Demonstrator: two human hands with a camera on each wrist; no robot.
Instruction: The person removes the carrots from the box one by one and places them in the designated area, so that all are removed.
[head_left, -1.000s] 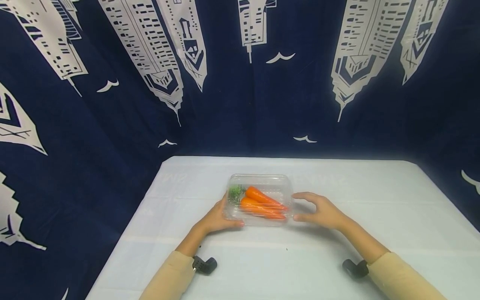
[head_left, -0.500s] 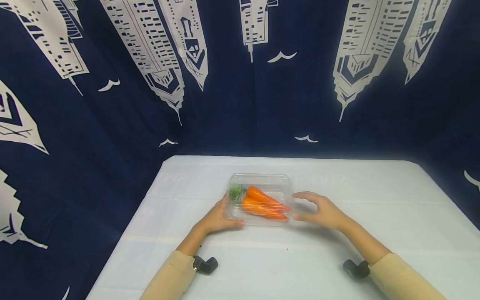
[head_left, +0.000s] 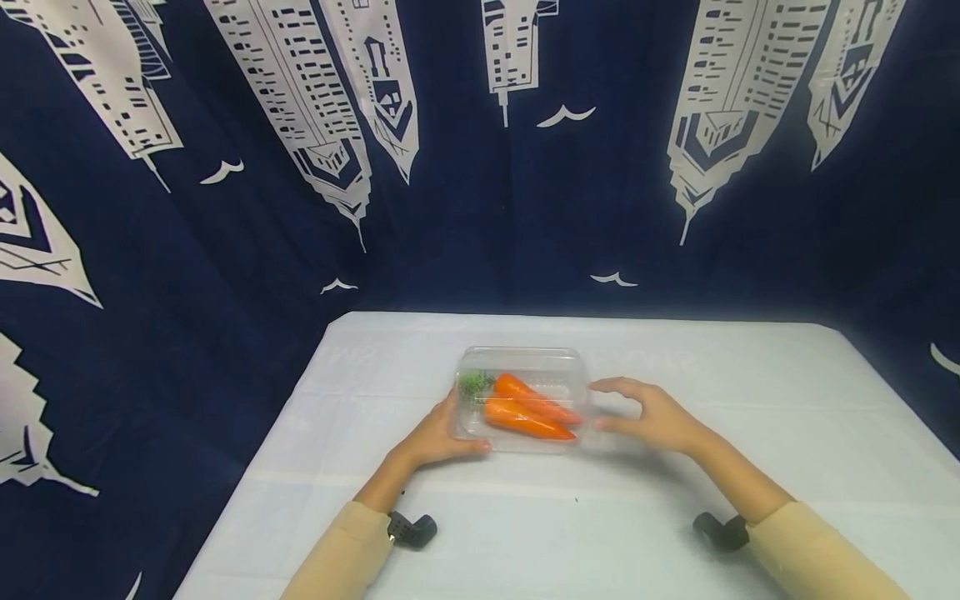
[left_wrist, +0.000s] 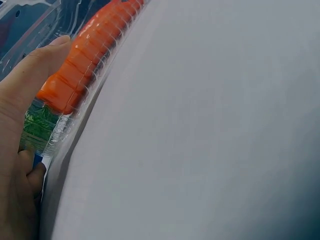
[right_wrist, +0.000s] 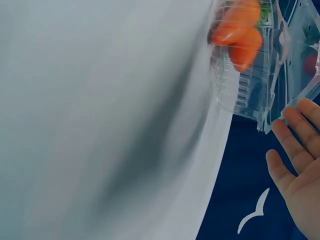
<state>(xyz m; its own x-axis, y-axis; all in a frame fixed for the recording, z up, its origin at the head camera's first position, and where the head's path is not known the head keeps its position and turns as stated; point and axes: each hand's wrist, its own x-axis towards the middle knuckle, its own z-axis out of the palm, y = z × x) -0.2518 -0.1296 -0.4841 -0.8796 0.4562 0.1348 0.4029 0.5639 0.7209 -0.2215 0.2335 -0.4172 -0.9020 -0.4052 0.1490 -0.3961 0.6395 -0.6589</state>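
Observation:
A clear plastic clamshell container (head_left: pixel 525 360) sits on the white table, with orange carrots (head_left: pixel 528 418) and their green tops (head_left: pixel 474 383) showing through it. My left hand (head_left: pixel 433 435) grips its left side, thumb along the near edge; in the left wrist view the thumb (left_wrist: pixel 47 57) lies on the container and the other fingers are curled lower down, partly hidden. Just off the right side, my right hand (head_left: pixel 656 419) holds nothing, thumb and fingers spread apart. The right wrist view has its fingers (right_wrist: pixel 295 145) extended close to the container's corner (right_wrist: pixel 262 122).
The white table (head_left: pixel 525 533) extends around the container on every side. Behind it hangs a dark blue cloth (head_left: pixel 480 225) printed with white buildings and birds. A black wrist camera sits on each wrist, the left one (head_left: pixel 412 531) and the right one (head_left: pixel 720 532).
My right hand has drawn slightly to the right, away from the container. The left hand keeps its place on the left side, and the container stays put.

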